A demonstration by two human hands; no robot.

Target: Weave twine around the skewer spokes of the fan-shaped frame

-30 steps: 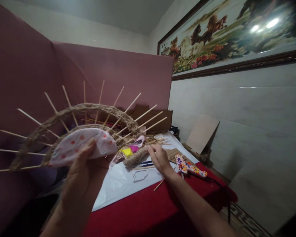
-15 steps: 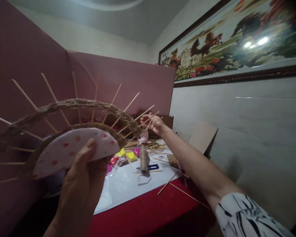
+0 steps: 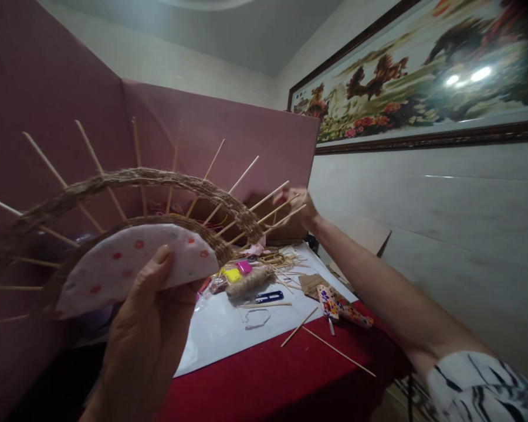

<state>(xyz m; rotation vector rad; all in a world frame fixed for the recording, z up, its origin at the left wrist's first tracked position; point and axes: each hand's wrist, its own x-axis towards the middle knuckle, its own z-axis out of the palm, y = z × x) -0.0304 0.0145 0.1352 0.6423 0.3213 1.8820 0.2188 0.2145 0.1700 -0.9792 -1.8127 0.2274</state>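
My left hand (image 3: 145, 334) grips the floral fabric base (image 3: 127, 264) of a half-woven basket (image 3: 158, 181), tilted on its side, with jute rope woven around several radiating wooden skewers. My right hand (image 3: 301, 205) is stretched out past the skewer tips at the basket's right edge, fingers closed as if pinching a strand I cannot make out. A spool of jute twine (image 3: 250, 282) lies on the white sheet (image 3: 229, 331) below the basket.
A red tablecloth (image 3: 281, 381) covers the table under the white sheet. On it lie a patterned glue gun (image 3: 341, 308), blue snips (image 3: 268, 296), loose skewers (image 3: 334, 350), coloured clay packets (image 3: 237, 271) and cardboard scraps. Pink board panels (image 3: 220, 135) stand behind; a framed horse picture (image 3: 422, 76) hangs on the right wall.
My right hand left the twine spool on the table and rose past the skewer tips on the basket's right. The spool shifted on the sheet. The basket moved slightly left in view.
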